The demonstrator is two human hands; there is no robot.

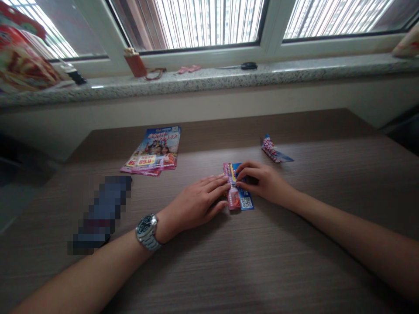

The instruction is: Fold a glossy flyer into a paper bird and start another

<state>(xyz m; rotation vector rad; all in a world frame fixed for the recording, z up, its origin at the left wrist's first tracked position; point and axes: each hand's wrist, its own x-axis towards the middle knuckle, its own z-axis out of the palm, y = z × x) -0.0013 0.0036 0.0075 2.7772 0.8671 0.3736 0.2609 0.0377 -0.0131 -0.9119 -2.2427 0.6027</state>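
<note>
A printed paper leaflet [234, 200], pink on one side and blue with a QR code on the other, lies folded into a small piece at the middle of the table. My left hand [194, 203], with a metal watch [147, 231] on its wrist, rests flat with fingers stretched over the leaflet's left edge. From the right, my right hand [266, 183] bends its thumb and fingers together at the leaflet's blue part. Its fingertips partly hide the paper there. Beyond my right hand stands a folded paper piece [273, 151] in similar printed colours.
A stack of printed flyers [157, 150] lies at the back left of the wooden table [196, 270]. Nearer me is a pixelated dark flat object [101, 213]. On the stone windowsill [278, 74] are scissors [247, 66], a red-brown container [135, 63] and a large colourful bag [24, 61].
</note>
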